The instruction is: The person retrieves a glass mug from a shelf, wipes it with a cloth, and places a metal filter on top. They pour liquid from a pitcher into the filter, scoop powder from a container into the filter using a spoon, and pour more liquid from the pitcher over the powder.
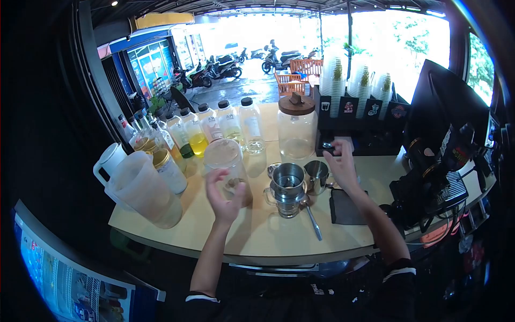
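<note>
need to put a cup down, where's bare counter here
Bare counter lies along the near edge, between the left hand and the spoon, and again right of the spoon below the mat. Crowded: bottles, jug and jars at the left, metal cups in the middle.

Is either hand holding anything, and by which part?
Neither clearly. The left hand is open beside the clear jar, not gripping it; the right hand reaches the black cup rack, fingertip hold cannot be told.
</note>
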{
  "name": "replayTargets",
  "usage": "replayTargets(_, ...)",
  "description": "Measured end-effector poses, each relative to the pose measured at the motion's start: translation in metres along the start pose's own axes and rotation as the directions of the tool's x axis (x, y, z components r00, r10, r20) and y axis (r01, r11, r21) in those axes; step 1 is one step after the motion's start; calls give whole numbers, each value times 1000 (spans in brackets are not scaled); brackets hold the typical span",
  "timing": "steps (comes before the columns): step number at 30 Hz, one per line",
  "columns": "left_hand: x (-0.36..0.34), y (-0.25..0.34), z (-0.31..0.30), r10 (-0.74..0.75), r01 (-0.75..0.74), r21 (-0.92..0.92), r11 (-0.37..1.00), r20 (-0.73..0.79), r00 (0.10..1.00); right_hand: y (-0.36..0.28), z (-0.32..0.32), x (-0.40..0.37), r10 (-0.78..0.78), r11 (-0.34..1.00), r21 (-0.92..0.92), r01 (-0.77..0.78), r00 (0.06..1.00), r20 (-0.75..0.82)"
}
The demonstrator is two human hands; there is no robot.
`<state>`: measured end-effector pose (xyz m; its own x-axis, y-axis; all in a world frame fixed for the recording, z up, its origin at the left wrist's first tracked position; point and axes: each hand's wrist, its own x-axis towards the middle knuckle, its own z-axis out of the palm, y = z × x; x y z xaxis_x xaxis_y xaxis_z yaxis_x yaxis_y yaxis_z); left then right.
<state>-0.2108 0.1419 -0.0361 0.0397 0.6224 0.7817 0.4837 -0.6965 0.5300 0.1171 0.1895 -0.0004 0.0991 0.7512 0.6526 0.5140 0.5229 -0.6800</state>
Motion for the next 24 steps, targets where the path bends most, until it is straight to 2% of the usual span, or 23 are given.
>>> replayTargets(1, -5, -7, -4, -29, 39, 34, 999, -237, 971, -25, 2, 8, -101, 995, -16, 102, 994, 40)
replayTargets(2, -9, -15, -8, -50, 86, 59, 995, -458, 887, -51, 9, 15, -133, 991, 15, 132, 985, 107)
replayTargets(3, -12, -23, -8, -51, 90, 64, 994, -455, 889, -77, 19, 19, -166, 986, 49, 160, 971, 172)
replayTargets(5, -12, -40, 0, -88, 181, 241, 953, -353, 932, -121, 47, 28, -266, 948, -74, 311, 895, 359)
replayTargets(6, -12, -48, 6, -91, 185, 243, 952, -352, 932, -141, 64, 32, -270, 934, -98, 344, 858, 437)
replayTargets(7, -13, -56, 16, -201, 213, 13, 977, -287, 937, -158, 83, 36, -269, 917, -122, 380, 814, 514)
replayTargets(8, -15, -62, 21, -294, 248, -221, 943, -202, 934, -169, 106, 40, -246, 883, -201, 425, 783, 572)
replayTargets(9, -15, -63, 18, -303, 255, -229, 939, -210, 929, -177, 127, 41, -218, 835, -275, 476, 747, 628)
replayTargets(10, -14, -61, 11, -314, 289, -173, 942, -143, 939, -187, 142, 40, -218, 830, -275, 484, 738, 639)
replayTargets(11, -16, -55, 2, -327, 318, -111, 941, -76, 942, -197, 154, 38, -148, 790, -343, 508, 701, 698)
replayTargets(12, -18, -40, -7, -253, 248, -70, 966, -83, 964, -203, 163, 35, -74, 745, -400, 534, 662, 746)
replayTargets(16, -42, -49, -32, -275, 271, -64, 960, -78, 958, -218, 182, 16, -36, 758, -400, 516, 645, 764)
replayTargets(18, -49, -51, -44, -308, 295, -175, 939, -53, 950, -226, 177, 11, -90, 779, -322, 537, 605, 791)
replayTargets(19, -53, -52, -51, -315, 303, -172, 937, -47, 948, -231, 175, 10, -86, 785, -320, 531, 604, 792)
replayTargets(21, -56, -60, -63, -303, 305, -351, 885, 60, 951, -239, 171, 14, -203, 761, -179, 623, 491, 847)
replayTargets(22, -58, -64, -67, -302, 304, -357, 883, 62, 951, -243, 169, 14, -198, 760, -185, 623, 493, 847)
replayTargets(24, -62, -70, -69, -288, 242, -363, 900, -78, 954, -248, 167, 13, -397, 790, -158, 592, 692, 603)
